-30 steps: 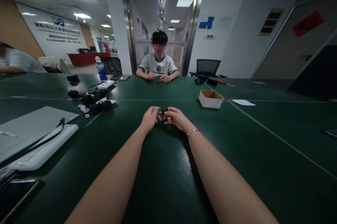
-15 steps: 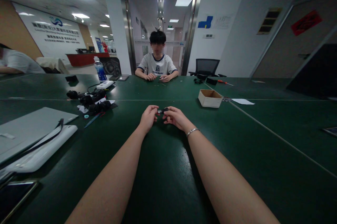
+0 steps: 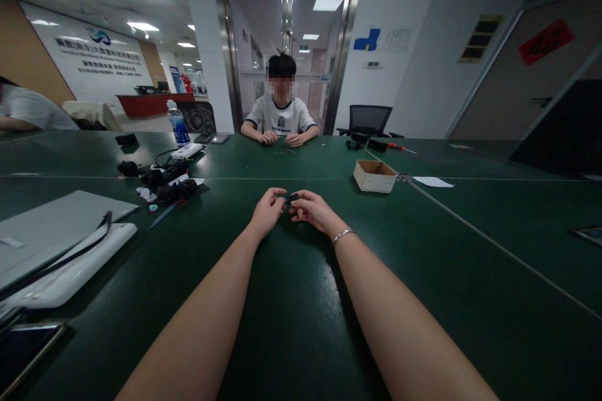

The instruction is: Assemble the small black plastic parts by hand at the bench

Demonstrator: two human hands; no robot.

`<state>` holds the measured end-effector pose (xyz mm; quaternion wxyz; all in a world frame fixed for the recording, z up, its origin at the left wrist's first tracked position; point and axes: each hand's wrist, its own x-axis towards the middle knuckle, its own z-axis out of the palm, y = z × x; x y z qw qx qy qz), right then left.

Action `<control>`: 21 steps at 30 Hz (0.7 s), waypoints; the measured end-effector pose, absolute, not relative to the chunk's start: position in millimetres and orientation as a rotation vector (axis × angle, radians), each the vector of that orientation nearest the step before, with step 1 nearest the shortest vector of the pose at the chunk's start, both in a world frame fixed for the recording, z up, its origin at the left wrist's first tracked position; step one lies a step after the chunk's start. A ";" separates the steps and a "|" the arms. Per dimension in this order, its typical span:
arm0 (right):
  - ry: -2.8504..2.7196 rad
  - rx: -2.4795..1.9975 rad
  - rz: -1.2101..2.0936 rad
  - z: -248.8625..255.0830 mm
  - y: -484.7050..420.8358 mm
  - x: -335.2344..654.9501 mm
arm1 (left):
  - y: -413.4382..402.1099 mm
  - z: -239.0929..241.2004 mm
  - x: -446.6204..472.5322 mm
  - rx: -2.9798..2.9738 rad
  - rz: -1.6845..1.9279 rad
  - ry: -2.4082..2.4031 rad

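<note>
Between my two hands, above the green table (image 3: 291,300), is a small black USB stick (image 3: 294,197). The thumb and fingers of my right hand (image 3: 316,210) pinch its dark body from the right. My left hand (image 3: 266,213) is closed at its other end, with thumb and forefinger covering the metal plug. The lower fingers of both hands are curled and partly hidden.
An open box (image 3: 375,176) stands ahead to the right, near a white paper (image 3: 433,182) and a screwdriver (image 3: 402,149). To the left lie a laptop (image 3: 61,219), a phone (image 3: 28,357) and black cables (image 3: 172,178). A person (image 3: 281,112) sits opposite.
My left thumb and fingers have shifted slightly right and closed over the metal plug, which showed before. My right hand stays in nearly the same place.
</note>
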<state>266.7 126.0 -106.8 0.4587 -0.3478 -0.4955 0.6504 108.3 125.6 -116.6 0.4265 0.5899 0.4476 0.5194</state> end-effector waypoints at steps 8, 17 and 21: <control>-1.224 -0.874 1.606 -105.9 126.3 266.3 | 126.0 -117.3 107.6 1.461 1.342 1.135; -1.237 -0.841 1.615 -106.3 126.2 267.3 | 124.2 -114.4 106.3 1.476 1.315 1.097; -1.256 -0.840 1.622 -105.8 126.0 267.8 | 120.8 -109.0 109.2 1.424 1.295 1.090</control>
